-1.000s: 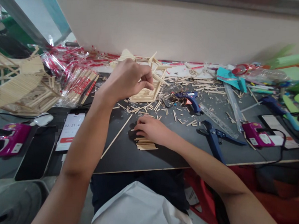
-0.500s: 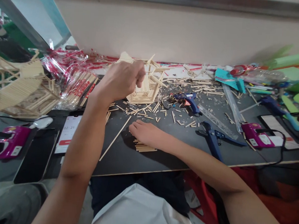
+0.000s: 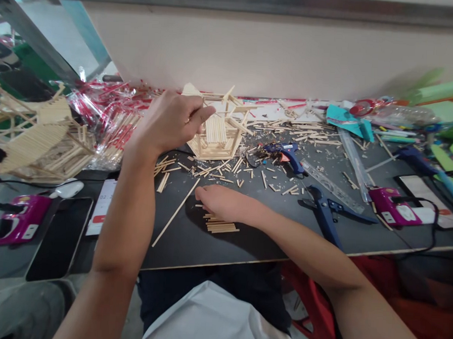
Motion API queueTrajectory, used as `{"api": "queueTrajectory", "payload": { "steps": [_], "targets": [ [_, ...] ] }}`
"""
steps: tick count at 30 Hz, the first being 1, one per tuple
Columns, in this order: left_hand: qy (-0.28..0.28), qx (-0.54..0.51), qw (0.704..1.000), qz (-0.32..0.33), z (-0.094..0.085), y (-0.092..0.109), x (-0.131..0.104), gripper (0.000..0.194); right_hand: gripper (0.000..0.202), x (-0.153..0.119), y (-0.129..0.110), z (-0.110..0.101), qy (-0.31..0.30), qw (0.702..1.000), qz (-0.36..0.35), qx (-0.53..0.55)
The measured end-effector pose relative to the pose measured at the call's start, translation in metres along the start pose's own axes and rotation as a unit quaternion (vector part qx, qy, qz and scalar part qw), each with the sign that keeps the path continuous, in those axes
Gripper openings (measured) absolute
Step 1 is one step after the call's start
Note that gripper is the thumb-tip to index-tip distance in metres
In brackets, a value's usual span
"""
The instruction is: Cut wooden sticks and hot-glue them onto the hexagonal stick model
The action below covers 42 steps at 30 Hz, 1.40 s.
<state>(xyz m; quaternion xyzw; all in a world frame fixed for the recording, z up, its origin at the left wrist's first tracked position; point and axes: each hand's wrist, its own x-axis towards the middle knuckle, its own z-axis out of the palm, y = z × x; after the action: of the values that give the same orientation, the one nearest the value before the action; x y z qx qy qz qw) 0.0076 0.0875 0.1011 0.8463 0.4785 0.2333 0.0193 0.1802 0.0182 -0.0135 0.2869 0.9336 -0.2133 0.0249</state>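
Observation:
My left hand is raised in front of the small wooden stick model, its thumb and fingers closed together. Whatever they hold, if anything, is too small to make out. My right hand rests low over a row of short wooden sticks near the table's front edge. Its fingers are curled down, and their tips are partly hidden. One short stick end shows just below those fingertips. A long thin stick lies slanted on the dark table to the left of my right hand.
Cut stick pieces litter the table before the model. A glue gun, a clear ruler and a blue cutter lie to the right. Phones and purple power sockets flank the workspace. Another stick model stands left.
My left hand has drawn back slightly left from the model, showing more of its slatted panel. My right hand's fingers have curled in more over the short sticks.

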Motion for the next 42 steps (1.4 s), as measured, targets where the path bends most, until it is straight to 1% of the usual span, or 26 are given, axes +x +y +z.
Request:
{"api": "queueTrajectory", "payload": {
  "steps": [2,3,4,5,6,7,8,10,11,12,13,14,15,18,21,24,26,28,31,32,36,42],
  "targets": [
    [0.000,0.011,1.000,-0.012,0.001,-0.003,0.000,0.039,0.018,-0.005,0.001,-0.008,0.017,1.000,-0.022,0.011],
    [-0.005,0.012,1.000,-0.017,0.002,-0.005,0.001,0.037,0.015,-0.008,0.002,-0.013,0.037,0.998,-0.038,0.031],
    [-0.011,0.008,1.000,-0.020,0.002,-0.007,0.001,0.034,0.013,-0.013,0.004,-0.019,0.072,0.994,-0.055,0.060],
    [-0.012,0.003,1.000,-0.024,0.003,-0.009,0.001,0.031,0.011,-0.018,0.006,-0.024,0.120,0.986,-0.068,0.098],
    [-0.008,-0.001,1.000,-0.027,0.003,-0.012,0.001,0.028,0.008,-0.024,0.010,-0.028,0.182,0.970,-0.074,0.142],
    [-0.007,-0.003,1.000,-0.026,0.003,-0.014,0.001,0.027,0.005,-0.028,0.014,-0.032,0.256,0.946,-0.070,0.187],
    [-0.004,-0.002,1.000,-0.024,0.003,-0.015,0.001,0.027,0.002,-0.033,0.018,-0.035,0.335,0.912,-0.058,0.231],
    [-0.006,0.006,1.000,-0.018,0.004,-0.017,0.002,0.028,0.006,-0.037,0.027,-0.035,0.483,0.825,-0.018,0.292],
    [-0.010,0.010,1.000,-0.015,0.005,-0.016,0.002,0.027,0.007,-0.036,0.031,-0.034,0.545,0.782,0.001,0.304],
    [-0.014,0.011,1.000,-0.013,0.006,-0.016,0.003,0.026,0.008,-0.034,0.036,-0.031,0.595,0.745,0.019,0.302],
    [-0.018,0.011,1.000,-0.011,0.007,-0.014,0.003,0.025,0.009,-0.030,0.041,-0.028,0.630,0.720,0.032,0.291],
    [-0.021,0.010,1.000,-0.009,0.009,-0.013,0.004,0.024,0.009,-0.025,0.046,-0.025,0.654,0.705,0.041,0.270],
    [-0.028,0.007,1.000,-0.006,0.011,-0.011,0.005,0.023,0.009,-0.020,0.051,-0.021,0.670,0.700,0.046,0.244],
    [-0.038,-0.001,0.999,-0.001,0.018,-0.007,0.007,0.023,0.003,-0.003,0.064,-0.012,0.692,0.709,0.038,0.134],
    [-0.043,0.004,0.999,0.003,0.023,-0.005,0.008,0.022,0.013,0.007,0.075,-0.008,0.684,0.728,0.029,0.021],
    [-0.051,0.012,0.999,0.005,0.025,-0.006,0.008,0.021,0.024,0.010,0.082,-0.008,0.660,0.750,0.033,-0.035],
    [-0.051,0.013,0.999,0.009,0.026,-0.007,0.009,0.021,0.028,0.009,0.084,-0.009,0.648,0.760,0.030,-0.049],
    [-0.046,0.014,0.999,0.015,0.026,-0.009,0.009,0.020,0.029,0.008,0.083,-0.011,0.625,0.779,0.039,-0.044],
    [-0.038,0.014,0.999,0.027,0.028,-0.012,0.009,0.019,0.030,0.006,0.080,-0.014,0.575,0.814,0.079,-0.024],
    [-0.036,0.013,0.999,0.030,0.028,-0.014,0.009,0.018,0.031,0.005,0.079,-0.015,0.562,0.821,0.092,-0.021],
    [-0.028,0.009,0.999,0.035,0.030,-0.016,0.008,0.017,0.034,0.004,0.078,-0.017,0.548,0.828,0.115,-0.032],
    [-0.040,0.021,0.999,0.023,0.026,-0.010,0.008,0.017,0.033,0.006,0.082,-0.014,0.555,0.825,0.101,-0.036]
  ]
}}
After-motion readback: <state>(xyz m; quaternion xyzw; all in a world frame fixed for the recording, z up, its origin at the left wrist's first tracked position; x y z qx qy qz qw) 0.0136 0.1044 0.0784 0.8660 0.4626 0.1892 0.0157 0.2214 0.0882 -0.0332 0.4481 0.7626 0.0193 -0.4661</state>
